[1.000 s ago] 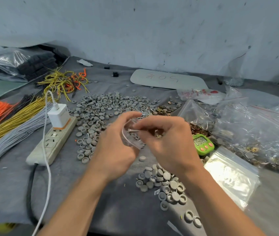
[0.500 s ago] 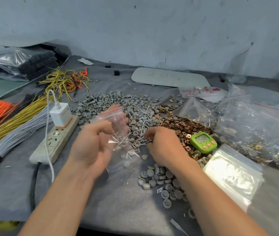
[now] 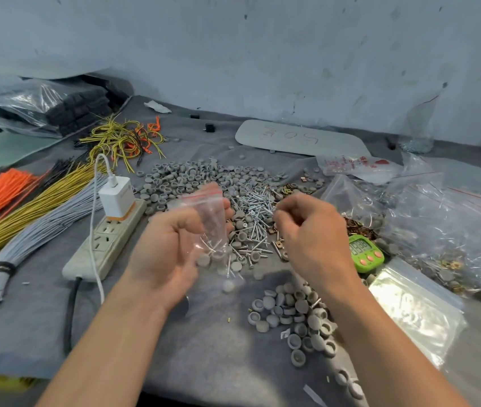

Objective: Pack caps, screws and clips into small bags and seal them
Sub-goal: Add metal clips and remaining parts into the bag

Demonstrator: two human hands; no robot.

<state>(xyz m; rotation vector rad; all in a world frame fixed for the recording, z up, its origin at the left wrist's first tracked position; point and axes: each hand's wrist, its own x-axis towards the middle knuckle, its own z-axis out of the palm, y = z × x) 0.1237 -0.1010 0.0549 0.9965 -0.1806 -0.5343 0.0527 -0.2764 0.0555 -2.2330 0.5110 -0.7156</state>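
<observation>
A heap of grey caps (image 3: 295, 318) is seen at the lower centre-right. Above it, at mid-frame, a small clear bag (image 3: 208, 215) is gripped upright in the left hand (image 3: 168, 251), with a few screws (image 3: 208, 243) in its bottom. The right hand (image 3: 312, 233) is curled over the screw pile (image 3: 255, 207); whether anything is pinched cannot be told. Brown clips (image 3: 358, 229) are spread to the right

Grey-clothed table (image 3: 204, 348) bears caps (image 3: 192, 180), screws (image 3: 255, 201), probably brass clips (image 3: 359, 227).
</observation>
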